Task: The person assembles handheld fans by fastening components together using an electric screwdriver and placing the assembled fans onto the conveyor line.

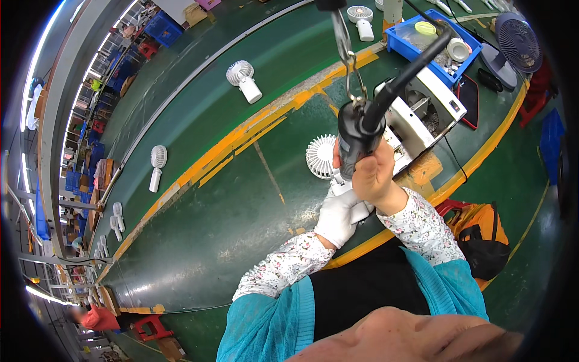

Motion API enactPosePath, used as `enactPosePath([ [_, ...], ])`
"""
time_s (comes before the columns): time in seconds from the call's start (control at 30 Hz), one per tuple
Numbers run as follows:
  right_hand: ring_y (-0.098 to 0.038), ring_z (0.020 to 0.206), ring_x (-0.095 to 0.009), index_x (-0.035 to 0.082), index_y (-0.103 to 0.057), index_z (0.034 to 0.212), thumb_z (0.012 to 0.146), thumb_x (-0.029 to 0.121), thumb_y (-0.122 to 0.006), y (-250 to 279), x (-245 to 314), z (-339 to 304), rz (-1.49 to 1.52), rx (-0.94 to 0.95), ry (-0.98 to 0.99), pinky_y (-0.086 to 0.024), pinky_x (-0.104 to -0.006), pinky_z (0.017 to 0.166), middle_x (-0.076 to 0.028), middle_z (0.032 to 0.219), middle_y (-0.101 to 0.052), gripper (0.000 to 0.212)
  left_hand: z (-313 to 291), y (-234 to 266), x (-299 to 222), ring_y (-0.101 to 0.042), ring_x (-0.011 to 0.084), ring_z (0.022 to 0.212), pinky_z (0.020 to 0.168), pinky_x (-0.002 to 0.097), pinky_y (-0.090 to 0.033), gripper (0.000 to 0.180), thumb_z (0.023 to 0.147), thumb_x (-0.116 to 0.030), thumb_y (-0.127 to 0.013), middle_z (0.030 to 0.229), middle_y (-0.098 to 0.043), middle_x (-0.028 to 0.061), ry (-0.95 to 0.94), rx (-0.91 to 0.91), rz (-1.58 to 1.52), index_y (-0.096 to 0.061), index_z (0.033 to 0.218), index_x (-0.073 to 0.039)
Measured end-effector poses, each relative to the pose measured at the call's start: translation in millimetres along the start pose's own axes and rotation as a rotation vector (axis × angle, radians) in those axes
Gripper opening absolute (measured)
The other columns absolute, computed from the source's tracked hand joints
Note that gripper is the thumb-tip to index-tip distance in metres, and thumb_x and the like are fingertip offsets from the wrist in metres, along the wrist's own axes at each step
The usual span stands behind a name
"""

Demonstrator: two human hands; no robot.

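Note:
My right hand (pixel 375 175) grips a black electric screwdriver (pixel 357 137) that hangs from a metal chain (pixel 346 51) and has a black cable running up to the right. The tool points down at a small white handheld fan (pixel 322 158) lying on the green bench. My left hand (pixel 342 216), in a white glove, holds the fan's handle just below the tool. The tool's tip is hidden behind my hands.
A white boxy machine (pixel 429 108) stands right behind the fan. A blue bin (pixel 399 40) of parts and a dark desk fan (pixel 512 45) sit at the back right. More white handheld fans (pixel 243 79) (pixel 157 165) lie on the green conveyor (pixel 199 102) to the left.

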State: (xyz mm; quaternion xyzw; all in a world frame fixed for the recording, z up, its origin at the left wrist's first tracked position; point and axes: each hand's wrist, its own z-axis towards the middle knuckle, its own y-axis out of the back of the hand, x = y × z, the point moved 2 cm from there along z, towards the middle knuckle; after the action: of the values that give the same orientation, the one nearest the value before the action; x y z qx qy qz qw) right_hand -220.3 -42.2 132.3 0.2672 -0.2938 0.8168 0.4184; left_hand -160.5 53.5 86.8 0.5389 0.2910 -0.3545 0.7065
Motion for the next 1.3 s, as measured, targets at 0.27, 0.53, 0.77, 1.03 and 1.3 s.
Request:
enactPosePath([
  [0.27, -0.054, 0.055, -0.008, -0.008, -0.046, 0.114, 0.088, 0.058, -0.043, 4, 3, 9, 0.147, 0.223, -0.059, -0.043, -0.0212, 0.05, -0.004, 0.068, -0.057, 0.071, -1, -5, 7, -0.061, 0.0216, 0.078, 0.069, 0.0309, -0.049, 0.014, 0.078, -0.005, -0.064, 0.08, -0.062, 0.0111, 0.352, -0.042, -0.652, -0.063, 0.092, -0.003],
  [0.53, -0.054, 0.06, -0.013, -0.006, -0.046, 0.108, 0.087, 0.062, -0.041, 25, 27, 31, -0.236, -0.071, 0.058, -0.044, -0.0236, 0.053, -0.01, 0.077, -0.056, 0.071, 8, -8, 17, -0.06, 0.0224, 0.08, 0.07, 0.0351, -0.051, 0.016, 0.081, -0.001, -0.057, 0.084, -0.058, 0.0102, 0.816, -0.051, -1.689, -0.053, 0.097, -0.003],
  [0.77, -0.054, 0.057, -0.008, -0.005, -0.048, 0.11, 0.092, 0.043, -0.049, 12, 21, 45, -0.191, -0.137, 0.103, -0.042, -0.021, 0.051, -0.004, 0.072, -0.057, 0.052, 3, -16, 17, -0.058, 0.0248, 0.087, 0.082, 0.0404, -0.05, 0.015, 0.084, -0.004, -0.056, 0.092, -0.058, 0.0104, 0.933, -0.108, -1.909, -0.053, 0.098, -0.004],
  [1.03, -0.054, 0.059, -0.013, -0.003, -0.041, 0.117, 0.085, 0.063, -0.042, -16, 20, 16, 0.125, -0.018, -0.142, -0.044, -0.0234, 0.053, -0.011, 0.078, -0.055, 0.073, -4, -26, 32, -0.061, 0.0221, 0.093, 0.08, 0.0337, -0.049, 0.023, 0.085, -0.011, -0.057, 0.101, -0.062, 0.0083, 0.708, -0.001, -1.475, -0.055, 0.106, -0.003],
  [1.3, -0.055, 0.059, -0.01, -0.003, -0.047, 0.108, 0.089, 0.055, -0.043, -16, -2, 4, 0.152, -0.001, -0.134, -0.044, -0.022, 0.053, -0.005, 0.071, -0.055, 0.062, -1, -3, 5, -0.061, 0.0297, 0.09, 0.077, 0.0362, -0.047, 0.026, 0.068, -0.005, -0.066, 0.091, -0.064, 0.0131, 0.023, 0.026, -0.111, -0.064, 0.094, -0.006],
])
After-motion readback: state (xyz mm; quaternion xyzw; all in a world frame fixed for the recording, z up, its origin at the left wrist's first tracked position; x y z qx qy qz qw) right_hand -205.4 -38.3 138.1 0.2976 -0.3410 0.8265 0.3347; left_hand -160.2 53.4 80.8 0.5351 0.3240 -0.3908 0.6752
